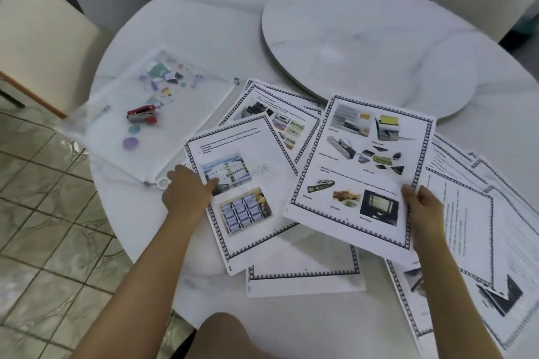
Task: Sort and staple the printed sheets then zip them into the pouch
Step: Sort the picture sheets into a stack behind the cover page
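surface: round white marble-look table (204,26) | centre: raised round white turntable (364,38) | left: clear plastic zip pouch with coloured shapes (140,114), small red stapler (143,116) on top | front and right: scattered black-bordered printed sheets (303,277), overlapping

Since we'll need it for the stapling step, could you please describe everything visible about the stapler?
The stapler is small, with a red top and base and a grey metal middle. It looks closed and lies flat, tilted slightly, on the translucent zip pouch at the table's left side. Neither hand touches it; the left hand is on a printed sheet nearer the person.
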Action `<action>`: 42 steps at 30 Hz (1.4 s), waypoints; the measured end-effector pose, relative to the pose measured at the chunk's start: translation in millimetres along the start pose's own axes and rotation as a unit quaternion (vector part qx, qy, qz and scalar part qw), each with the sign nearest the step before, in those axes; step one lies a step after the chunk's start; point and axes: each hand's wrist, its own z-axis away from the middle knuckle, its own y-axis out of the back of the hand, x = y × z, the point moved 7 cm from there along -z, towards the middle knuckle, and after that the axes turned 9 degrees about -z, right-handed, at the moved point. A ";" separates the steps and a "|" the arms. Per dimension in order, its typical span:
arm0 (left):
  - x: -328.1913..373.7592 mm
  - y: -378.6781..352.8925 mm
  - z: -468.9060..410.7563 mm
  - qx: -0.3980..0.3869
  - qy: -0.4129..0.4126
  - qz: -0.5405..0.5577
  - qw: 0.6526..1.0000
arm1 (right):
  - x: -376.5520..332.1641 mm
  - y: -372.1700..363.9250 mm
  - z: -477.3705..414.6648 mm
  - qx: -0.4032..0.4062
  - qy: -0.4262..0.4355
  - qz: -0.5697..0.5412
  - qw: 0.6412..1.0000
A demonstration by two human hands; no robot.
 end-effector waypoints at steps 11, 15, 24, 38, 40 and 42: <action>-4.2 -6.2 2.8 0.045 0.025 -0.003 0.999 | 13.9 6.6 -7.4 -0.025 -0.038 0.005 0.999; -11.9 -8.4 1.9 0.050 0.032 0.071 0.996 | 13.4 1.4 -5.9 -0.046 -0.044 -0.004 0.998; -19.7 -12.0 9.0 0.060 0.047 0.143 0.987 | 15.5 -6.9 0.1 -0.078 -0.035 -0.014 0.996; -1.1 2.8 31.1 0.091 -0.161 0.368 0.911 | 14.1 -50.1 28.1 -0.170 -0.039 -0.034 0.984; 3.4 -0.8 34.0 0.069 -0.170 0.398 0.899 | 12.0 -65.2 37.8 -0.195 -0.052 -0.051 0.978; 7.6 -6.7 36.6 0.043 -0.161 0.425 0.890 | 9.2 -81.8 48.2 -0.221 -0.043 -0.044 0.973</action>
